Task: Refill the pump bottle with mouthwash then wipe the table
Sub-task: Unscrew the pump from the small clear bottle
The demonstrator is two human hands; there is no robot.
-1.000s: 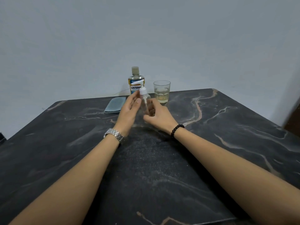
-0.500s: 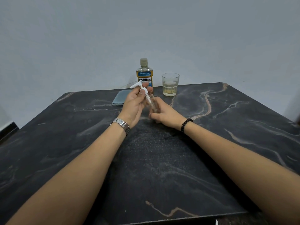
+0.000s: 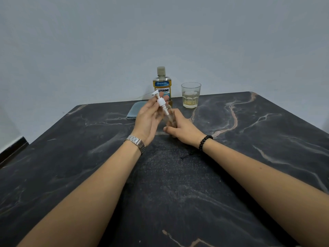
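While the left hand (image 3: 148,115) pinches the white pump head (image 3: 161,102) and the right hand (image 3: 181,126) grips the clear pump bottle (image 3: 170,118) at frame centre, lift the tube straight out, keeping the bottle steady on the surface (image 3: 249,139).

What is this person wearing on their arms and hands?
Both forearms are bare, with no sleeves in view, and neither hand wears a glove. The left wrist carries a silver metal link watch band. The right wrist carries a bracelet of round black beads. No rings show on the left hand or right hand.
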